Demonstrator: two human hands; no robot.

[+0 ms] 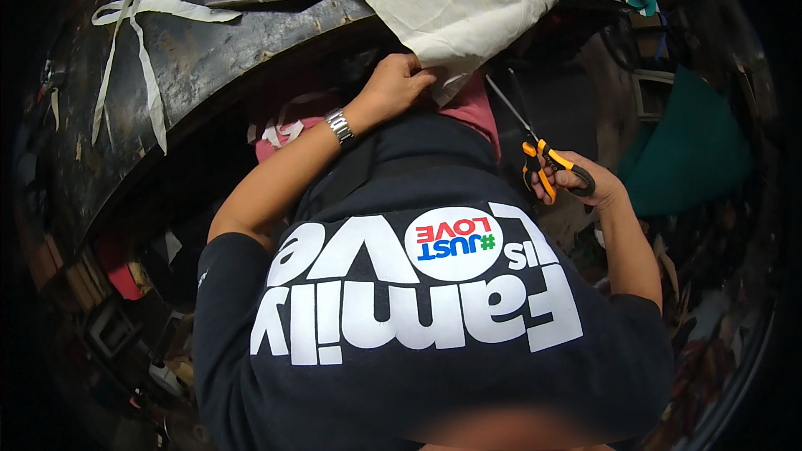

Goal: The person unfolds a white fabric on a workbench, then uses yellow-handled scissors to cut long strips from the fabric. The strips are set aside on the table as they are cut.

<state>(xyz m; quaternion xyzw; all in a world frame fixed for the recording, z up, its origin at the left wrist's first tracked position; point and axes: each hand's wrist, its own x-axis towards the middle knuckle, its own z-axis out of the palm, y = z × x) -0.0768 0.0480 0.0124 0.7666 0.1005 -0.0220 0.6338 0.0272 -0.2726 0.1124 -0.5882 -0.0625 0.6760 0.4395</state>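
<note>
- The left hand [397,83] reaches up to the near edge of the bench [209,58] and pinches the lower hem of a cream fabric sheet [443,0], its grip clamped on the cloth where the sheet hangs over the edge.
- A metal wristwatch [338,126] sits on the left wrist, just below the hand.
- The cream fabric sheet lies spread over the upper middle of the bench, its lower corner drooping past the edge toward the person's chest.
- The right hand [585,184] is well apart from the sheet, low and to the right, with its fingers through the loops of a pair of orange-and-black-handled scissors [535,150]; its grip is closed on the handles.
- The scissor blades point up and to the left, toward the fabric, and look closed or nearly so; their tips stop short of the sheet without touching it.
- Narrow cream fabric strips [138,25] lie on the far left of the dark, worn bench top, one trailing down toward its edge.
- A pink cloth [476,108] shows between the sheet's hanging corner and the person's dark printed T-shirt [418,309].
- A teal cloth piece [693,150] lies off to the right, beyond the right hand.
</note>
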